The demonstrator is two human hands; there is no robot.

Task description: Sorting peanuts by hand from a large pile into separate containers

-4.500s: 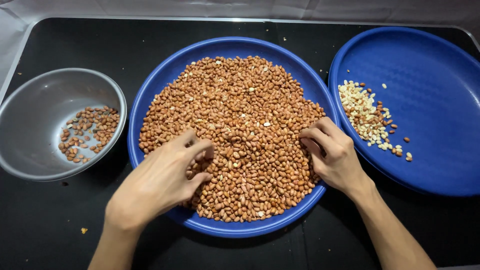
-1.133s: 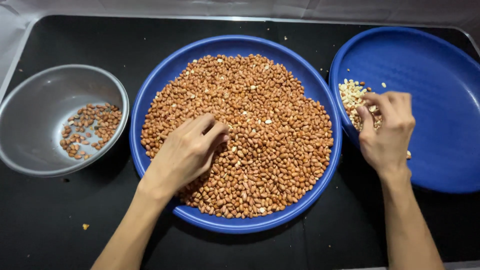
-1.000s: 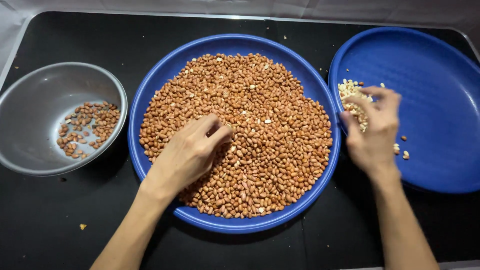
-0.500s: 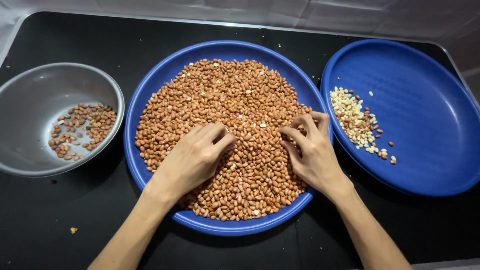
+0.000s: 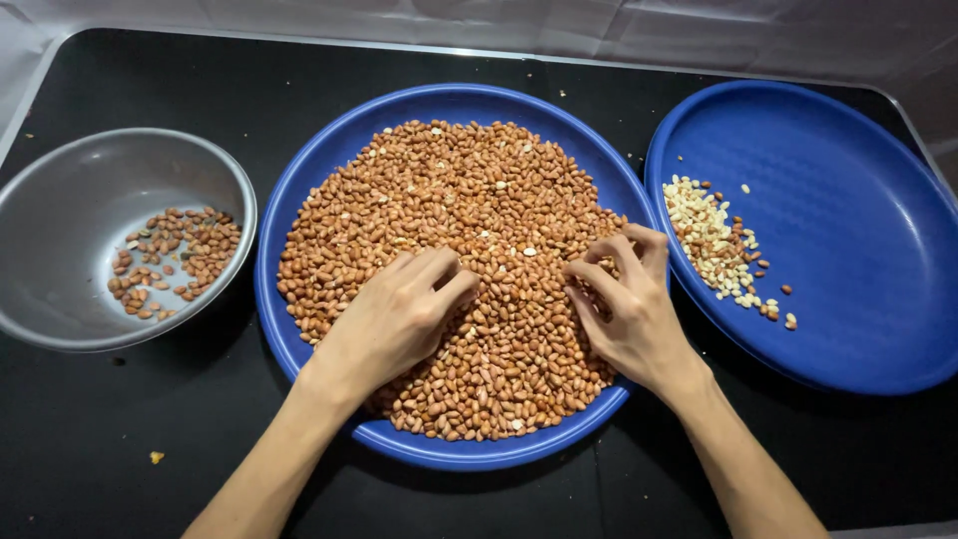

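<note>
While both hands rest on the heap of red-skinned peanuts, their fingers work in the nuts themselves. The left hand lies palm down, its fingers curled and close together, tips dug into the heap near its middle; whether they pinch a nut I cannot tell. The right hand sits just beside it toward the right rim, fingers bent and drawn toward the thumb as if closing on a nut, though none shows between them.

The heap fills the large blue plate, which stands at the middle of the black worktop, close to its near edge. Touching or almost touching that plate on the right is a second blue plate, reaching toward the right edge; it holds a small cluster of pale, skinless peanuts along its left side, with a few brown ones among them. Toward the left edge stands a grey metal bowl with a modest scatter of darker, shrivelled-looking nuts in its bottom. A few crumbs lie loose on the worktop.

Judging by the quantities, the sorting looks to be at an early stage: both side lots are small, and by far the greater part of the peanuts remains on the middle plate.
</note>
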